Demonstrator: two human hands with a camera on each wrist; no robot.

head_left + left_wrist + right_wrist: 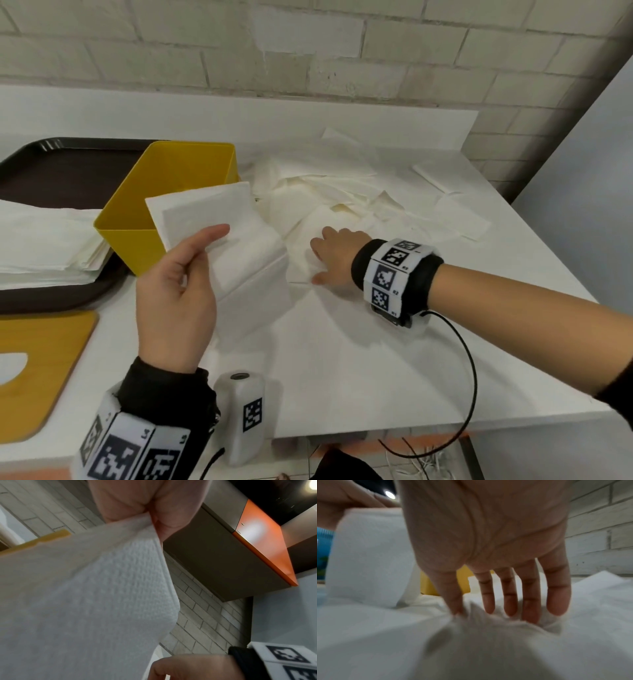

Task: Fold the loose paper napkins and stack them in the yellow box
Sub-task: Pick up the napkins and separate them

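My left hand (205, 246) pinches a folded white napkin (219, 212) and holds it up just right of the yellow box (126, 246). In the left wrist view the napkin (85, 595) hangs from my thumb and fingers (154, 520). My right hand (334, 255) lies palm down with straight fingers on a loose napkin (301, 240) on the white table. In the right wrist view its fingertips (489, 607) press into the wrinkled napkin (488, 642). A pile of loose napkins (325, 181) lies behind it. The box's inside is mostly hidden by the held napkin.
A dark brown tray (51, 164) at the left carries a stack of napkins (44, 240). A yellow-brown board (41, 370) lies at the front left. A white marker-tagged device (245, 411) stands near the table's front edge. More napkins (455, 209) lie at the right.
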